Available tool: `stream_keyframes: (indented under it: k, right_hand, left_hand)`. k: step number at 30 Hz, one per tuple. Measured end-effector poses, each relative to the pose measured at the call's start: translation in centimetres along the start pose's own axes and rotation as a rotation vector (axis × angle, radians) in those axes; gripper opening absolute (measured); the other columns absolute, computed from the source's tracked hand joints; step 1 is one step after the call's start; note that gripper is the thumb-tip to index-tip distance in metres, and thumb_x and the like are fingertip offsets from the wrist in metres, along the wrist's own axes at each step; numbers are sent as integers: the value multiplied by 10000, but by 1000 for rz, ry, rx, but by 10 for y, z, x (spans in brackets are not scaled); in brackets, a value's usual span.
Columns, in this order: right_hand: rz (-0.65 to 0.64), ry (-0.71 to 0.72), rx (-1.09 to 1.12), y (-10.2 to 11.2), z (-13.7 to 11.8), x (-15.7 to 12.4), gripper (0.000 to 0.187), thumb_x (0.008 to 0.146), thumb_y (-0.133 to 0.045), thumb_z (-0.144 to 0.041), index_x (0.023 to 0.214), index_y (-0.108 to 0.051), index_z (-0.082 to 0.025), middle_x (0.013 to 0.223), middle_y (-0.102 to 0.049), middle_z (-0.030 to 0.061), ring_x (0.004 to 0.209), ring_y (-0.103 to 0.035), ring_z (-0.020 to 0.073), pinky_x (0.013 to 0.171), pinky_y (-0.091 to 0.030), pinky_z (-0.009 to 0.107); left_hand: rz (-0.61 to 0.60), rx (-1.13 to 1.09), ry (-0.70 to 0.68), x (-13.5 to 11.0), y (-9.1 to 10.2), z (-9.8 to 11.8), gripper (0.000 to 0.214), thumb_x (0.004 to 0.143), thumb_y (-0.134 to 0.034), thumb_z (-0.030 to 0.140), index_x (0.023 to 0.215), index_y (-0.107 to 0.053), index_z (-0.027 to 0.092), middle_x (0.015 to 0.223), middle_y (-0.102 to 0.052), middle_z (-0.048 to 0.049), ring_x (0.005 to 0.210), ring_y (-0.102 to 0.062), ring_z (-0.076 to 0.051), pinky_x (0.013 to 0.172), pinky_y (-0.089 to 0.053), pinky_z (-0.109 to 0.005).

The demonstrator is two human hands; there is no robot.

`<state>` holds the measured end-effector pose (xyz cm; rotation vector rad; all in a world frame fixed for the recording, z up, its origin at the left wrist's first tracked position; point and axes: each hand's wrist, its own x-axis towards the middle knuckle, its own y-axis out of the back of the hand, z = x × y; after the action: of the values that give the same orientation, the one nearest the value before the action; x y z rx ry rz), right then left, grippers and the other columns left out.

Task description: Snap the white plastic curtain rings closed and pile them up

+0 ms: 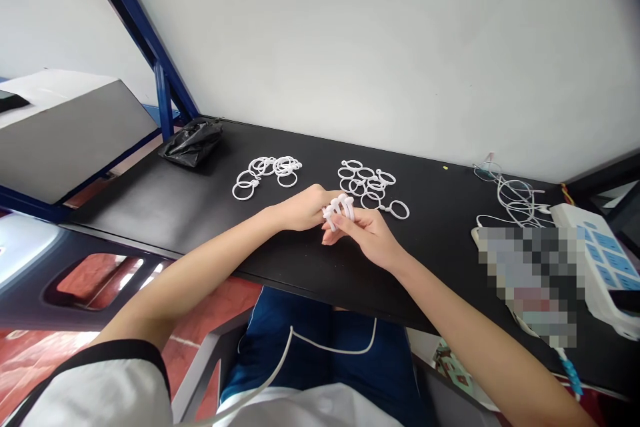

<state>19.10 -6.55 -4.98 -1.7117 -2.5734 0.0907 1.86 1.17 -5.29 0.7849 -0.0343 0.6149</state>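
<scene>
Both my hands meet over the middle of a black table (165, 207). My left hand (300, 208) and my right hand (367, 230) are closed together on a small bunch of white plastic rings (339, 208) held between the fingertips. Behind the hands lies a loose group of white rings (370, 187), one ring out to the right of the rest. A second group of white rings (270, 173) lies further left.
A crumpled black plastic bag (193, 141) sits at the table's back left. White cables (515, 197) and a white-and-blue power strip (600, 260) lie at the right, beside a blurred-out object. A blue metal frame (163, 90) stands on the left against the white wall.
</scene>
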Motion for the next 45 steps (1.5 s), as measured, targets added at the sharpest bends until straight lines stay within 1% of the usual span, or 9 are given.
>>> stream_keyframes:
  k: [7, 13, 21, 25, 31, 35, 38, 42, 45]
  right_hand:
    - [-33, 177, -145, -2, -2, -7, 276, 917, -634, -419, 841, -797, -210, 832, -783, 52, 889, -745, 228, 896, -583, 392]
    - [14, 67, 62, -2, 0, 1, 330, 863, -682, -491, 841, -762, -172, 773, -753, 54, 702, -725, 194, 752, -611, 387]
    - [144, -47, 290, 12, 4, 13, 253, 730, -832, -321, 918, -714, -200, 775, -719, -8, 692, -670, 115, 709, -568, 266]
    - [150, -131, 445, 13, 3, 15, 199, 691, -834, -251, 794, -673, -195, 614, -582, -59, 584, -556, 74, 615, -516, 217]
    - [134, -215, 621, 18, 1, 16, 246, 616, -849, -232, 689, -617, -193, 588, -481, -86, 500, -432, 32, 509, -456, 167]
    - [200, -212, 649, 20, 3, 17, 197, 671, -833, -252, 781, -676, -209, 699, -592, -70, 528, -467, 19, 542, -478, 134]
    - [244, -212, 609, 21, 3, 18, 207, 728, -810, -260, 913, -724, -225, 818, -681, -39, 609, -568, 42, 597, -520, 141]
    - [297, -218, 541, 22, 0, 17, 276, 764, -792, -269, 1032, -728, -254, 1117, -728, 14, 809, -681, 109, 663, -567, 184]
    - [354, -208, 517, 26, -4, 16, 245, 787, -776, -294, 1024, -727, -257, 1227, -706, 30, 809, -688, 111, 661, -577, 195]
  left_hand:
    - [-69, -297, 108, 2, 4, 3, 389, 975, -387, 367, 777, -620, 127, 502, -549, 19, 436, -495, -77, 455, -404, -187]
    - [-93, -459, 150, 3, 4, -3, 330, 888, -480, 299, 595, -510, 150, 429, -477, 40, 367, -421, -42, 383, -339, -151]
    - [7, -536, 249, 8, 5, -11, 172, 851, -619, 280, 773, -600, 128, 552, -583, 49, 379, -453, -22, 401, -387, -142]
    - [64, -637, 315, 9, 2, -11, 270, 830, -694, 382, 884, -621, 128, 622, -597, 51, 447, -475, -24, 543, -511, -196]
    - [31, -858, 382, 8, -2, -8, 392, 710, -807, 461, 828, -647, 124, 672, -597, 18, 503, -417, -28, 552, -488, -221]
    - [130, -948, 396, 9, -6, -11, 425, 708, -806, 503, 881, -682, 135, 837, -655, -34, 610, -494, -51, 497, -379, -173]
    - [215, -959, 402, 11, -6, -12, 411, 713, -815, 481, 901, -698, 135, 758, -611, 4, 562, -440, -24, 489, -355, -160]
    - [353, -906, 413, 12, 7, -13, 443, 700, -803, 532, 775, -658, 120, 616, -511, 47, 510, -431, -23, 509, -431, -175]
    - [561, -800, 420, 9, 27, -21, 445, 698, -796, 538, 829, -644, 140, 712, -597, 23, 600, -556, -45, 587, -509, -180]
